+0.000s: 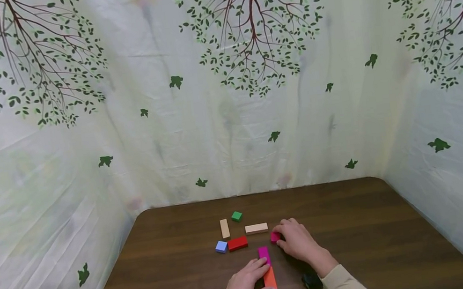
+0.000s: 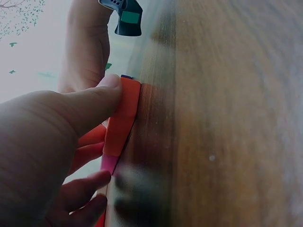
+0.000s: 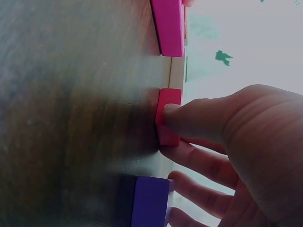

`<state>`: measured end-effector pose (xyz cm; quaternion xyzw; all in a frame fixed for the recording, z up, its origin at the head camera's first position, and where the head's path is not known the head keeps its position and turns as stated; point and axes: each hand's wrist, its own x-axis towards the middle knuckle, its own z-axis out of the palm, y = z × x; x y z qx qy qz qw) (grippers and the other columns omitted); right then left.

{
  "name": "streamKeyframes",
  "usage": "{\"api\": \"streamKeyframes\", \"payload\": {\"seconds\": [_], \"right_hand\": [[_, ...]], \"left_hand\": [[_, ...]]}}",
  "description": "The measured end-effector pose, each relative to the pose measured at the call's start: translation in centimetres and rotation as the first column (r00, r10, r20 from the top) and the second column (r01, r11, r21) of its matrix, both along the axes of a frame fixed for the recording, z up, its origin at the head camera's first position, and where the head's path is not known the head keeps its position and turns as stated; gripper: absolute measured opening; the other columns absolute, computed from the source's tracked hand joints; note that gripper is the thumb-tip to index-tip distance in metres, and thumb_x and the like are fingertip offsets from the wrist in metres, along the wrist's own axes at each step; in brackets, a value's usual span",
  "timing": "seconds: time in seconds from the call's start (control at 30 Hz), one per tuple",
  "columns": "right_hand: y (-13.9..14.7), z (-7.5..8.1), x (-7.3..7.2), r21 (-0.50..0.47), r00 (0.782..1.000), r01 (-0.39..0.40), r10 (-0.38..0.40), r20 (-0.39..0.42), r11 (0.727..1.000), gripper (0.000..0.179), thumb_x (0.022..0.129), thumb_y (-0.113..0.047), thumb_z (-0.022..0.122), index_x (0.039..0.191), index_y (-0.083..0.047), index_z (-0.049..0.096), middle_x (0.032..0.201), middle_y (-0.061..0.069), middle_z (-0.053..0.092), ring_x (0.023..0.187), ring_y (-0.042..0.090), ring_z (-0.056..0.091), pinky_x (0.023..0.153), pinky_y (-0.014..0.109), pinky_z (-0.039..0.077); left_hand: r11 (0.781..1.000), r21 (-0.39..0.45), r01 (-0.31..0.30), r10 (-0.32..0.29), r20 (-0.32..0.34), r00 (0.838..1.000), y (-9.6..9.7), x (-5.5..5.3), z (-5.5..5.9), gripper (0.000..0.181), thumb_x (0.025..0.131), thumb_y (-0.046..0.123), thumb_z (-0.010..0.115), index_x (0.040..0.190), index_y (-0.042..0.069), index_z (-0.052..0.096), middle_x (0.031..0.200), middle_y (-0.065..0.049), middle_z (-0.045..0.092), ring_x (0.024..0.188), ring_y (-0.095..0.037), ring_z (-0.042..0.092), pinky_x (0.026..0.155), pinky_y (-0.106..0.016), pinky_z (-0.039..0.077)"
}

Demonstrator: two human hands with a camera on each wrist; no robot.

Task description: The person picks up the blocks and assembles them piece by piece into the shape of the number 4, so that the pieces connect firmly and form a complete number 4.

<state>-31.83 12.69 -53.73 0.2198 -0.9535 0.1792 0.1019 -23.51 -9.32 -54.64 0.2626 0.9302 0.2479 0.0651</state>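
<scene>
Near the table's front my left hand [image 1: 243,288] holds an orange block [image 1: 269,279], its thumb at the near end. Its fingers reach a magenta block [image 1: 263,253] that lies end to end with the orange one. To the right, my right hand [image 1: 295,240] pinches a small pinkish-red block [image 3: 169,116] between thumb and fingers, low at the tabletop. Below that block in the right wrist view, a purple block [image 3: 150,203] stands close to the other fingertips; in the head view the right hand hides it.
Beyond the hands lie a red block [image 1: 237,243], a light-blue block [image 1: 221,247] beside it, a green block [image 1: 236,216] and two pale wooden blocks, one upright in view [image 1: 225,228] and one crosswise [image 1: 256,228]. A leaf-patterned curtain [image 1: 233,163] borders the brown table [image 1: 178,282].
</scene>
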Motion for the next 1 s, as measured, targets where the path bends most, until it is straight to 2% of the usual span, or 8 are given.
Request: {"api": "streamKeyframes", "payload": {"seconds": [0.27, 0.67, 1.0], "right_hand": [[0.03, 0.04, -0.15, 0.011, 1.0, -0.01, 0.01, -0.016, 1.0, 0.023, 0.086, -0.018, 0.081, 0.108, -0.013, 0.075, 0.094, -0.002, 0.062, 0.092, 0.023, 0.055, 0.076, 0.044, 0.05], [-0.03, 0.27, -0.18, 0.009, 1.0, -0.02, 0.02, 0.003, 1.0, 0.024, 0.087, -0.019, 0.081, 0.109, -0.013, 0.076, 0.093, -0.003, 0.062, 0.091, 0.021, 0.054, 0.076, 0.04, 0.05], [-0.26, 0.61, -0.01, -0.025, 1.0, -0.029, 0.028, -0.008, 0.999, 0.026, 0.086, -0.017, 0.081, 0.112, -0.011, 0.076, 0.095, -0.002, 0.062, 0.094, 0.021, 0.054, 0.079, 0.039, 0.052]], "left_hand": [[1.0, 0.008, 0.022, -0.022, -0.003, 1.0, -0.11, 0.08, 0.17, 0.063, 0.09, 0.056, 0.069, 0.14, 0.02, 0.062, 0.147, 0.009, 0.052, 0.131, -0.012, 0.052, 0.098, -0.045, 0.049], [1.0, 0.004, 0.025, -0.025, 0.016, 1.0, -0.19, -0.03, -0.01, 0.063, 0.09, 0.057, 0.068, 0.142, 0.022, 0.061, 0.147, 0.01, 0.052, 0.127, -0.011, 0.055, 0.096, -0.043, 0.051], [1.0, -0.002, 0.03, -0.03, 0.004, 1.0, -0.25, -0.02, -0.1, 0.064, 0.09, 0.058, 0.067, 0.142, 0.022, 0.06, 0.148, 0.009, 0.051, 0.127, -0.012, 0.055, 0.095, -0.042, 0.052]]}}
